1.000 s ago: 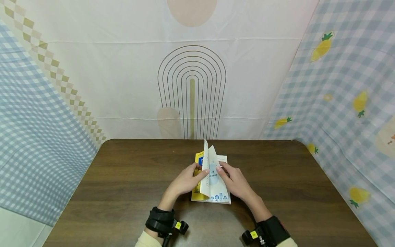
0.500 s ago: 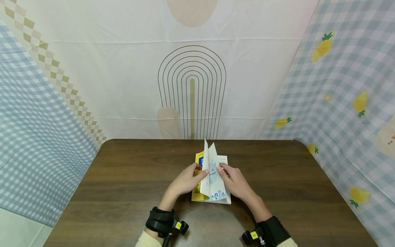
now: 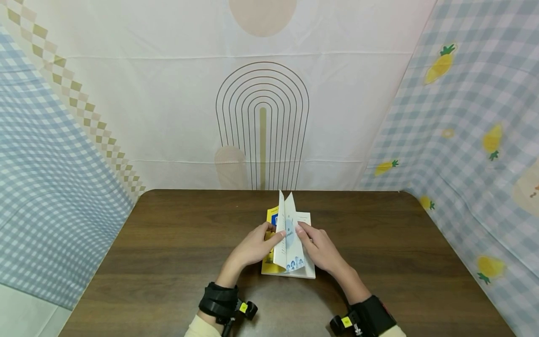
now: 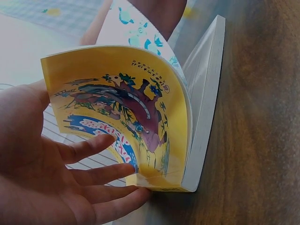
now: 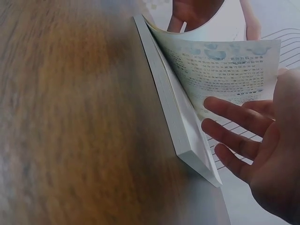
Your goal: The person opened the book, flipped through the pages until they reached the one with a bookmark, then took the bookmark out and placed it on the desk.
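Book [image 3: 291,248] seemed in page-turning: left grip [image 3: 252,244] pinched the cover [image 4: 136,91], right grip [image 3: 322,245] a page [image 5: 225,70], which probably needed passing leftward.

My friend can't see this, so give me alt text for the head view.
An open book lies on a brown table; a person's left hand holds back its yellow cover and the right hand pinches a page.
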`<move>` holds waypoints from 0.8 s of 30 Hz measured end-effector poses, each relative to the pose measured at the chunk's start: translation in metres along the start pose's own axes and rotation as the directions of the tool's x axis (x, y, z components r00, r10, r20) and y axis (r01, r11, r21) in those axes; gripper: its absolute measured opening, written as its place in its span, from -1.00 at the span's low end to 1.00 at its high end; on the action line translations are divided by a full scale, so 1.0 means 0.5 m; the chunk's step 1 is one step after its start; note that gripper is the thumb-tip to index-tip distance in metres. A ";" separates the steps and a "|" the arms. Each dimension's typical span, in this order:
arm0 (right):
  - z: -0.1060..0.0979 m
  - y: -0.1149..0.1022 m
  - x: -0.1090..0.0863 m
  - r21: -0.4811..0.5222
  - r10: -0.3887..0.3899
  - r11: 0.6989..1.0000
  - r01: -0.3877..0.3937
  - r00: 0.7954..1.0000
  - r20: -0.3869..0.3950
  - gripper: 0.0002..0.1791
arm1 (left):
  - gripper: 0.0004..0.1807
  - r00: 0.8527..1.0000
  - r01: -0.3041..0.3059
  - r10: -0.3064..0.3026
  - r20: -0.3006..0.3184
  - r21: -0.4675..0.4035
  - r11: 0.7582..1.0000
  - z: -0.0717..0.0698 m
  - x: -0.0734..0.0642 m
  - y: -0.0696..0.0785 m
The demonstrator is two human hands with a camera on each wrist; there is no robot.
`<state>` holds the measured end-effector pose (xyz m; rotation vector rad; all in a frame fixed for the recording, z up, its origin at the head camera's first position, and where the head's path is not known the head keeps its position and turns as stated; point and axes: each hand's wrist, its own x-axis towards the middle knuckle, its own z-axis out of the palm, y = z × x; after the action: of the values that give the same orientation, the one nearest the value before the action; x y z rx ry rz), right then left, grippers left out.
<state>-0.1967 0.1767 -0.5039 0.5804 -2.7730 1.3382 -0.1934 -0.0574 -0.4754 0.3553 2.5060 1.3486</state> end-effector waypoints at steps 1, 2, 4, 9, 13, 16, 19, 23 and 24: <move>0.000 0.000 0.000 0.003 -0.003 1.000 0.003 1.000 0.000 -0.35 | -0.24 1.000 0.001 -0.001 -0.001 0.001 1.000 0.000 -0.001 0.001; 0.000 -0.001 -0.001 0.006 -0.005 1.000 0.005 1.000 0.000 -0.35 | -0.24 1.000 0.001 -0.001 -0.002 0.002 1.000 0.000 0.000 0.000; 0.000 -0.002 -0.002 0.013 -0.009 1.000 0.009 1.000 -0.001 -0.36 | -0.24 1.000 0.000 0.000 -0.003 0.004 1.000 0.000 0.000 0.000; 0.001 -0.005 -0.003 0.040 -0.011 0.999 0.011 1.000 0.003 -0.38 | -0.23 1.000 0.004 -0.004 -0.002 0.003 1.000 0.001 0.000 0.000; 0.000 -0.005 -0.002 0.070 -0.010 0.997 0.009 1.000 0.007 -0.39 | -0.22 1.000 0.019 -0.019 -0.001 0.008 1.000 0.001 0.000 0.001; -0.001 -0.005 0.001 0.094 -0.007 0.996 0.006 1.000 0.014 -0.37 | -0.22 1.000 0.022 -0.022 0.001 0.008 1.000 0.001 -0.001 0.002; -0.001 -0.005 0.002 0.101 -0.004 0.995 0.002 1.000 0.023 -0.35 | -0.22 1.000 0.025 -0.025 0.000 0.002 1.000 0.001 -0.001 0.001; -0.001 -0.006 0.002 0.089 -0.019 0.996 0.017 1.000 0.019 -0.36 | -0.23 1.000 0.020 -0.020 0.000 -0.001 1.000 0.001 0.000 0.000; -0.001 -0.007 0.002 0.085 -0.026 0.996 0.024 1.000 0.015 -0.37 | -0.23 1.000 0.019 -0.019 0.001 0.001 1.000 0.000 0.000 0.001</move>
<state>-0.1965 0.1747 -0.5008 0.6301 -2.7229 1.4590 -0.1932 -0.0571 -0.4753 0.3319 2.5031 1.3403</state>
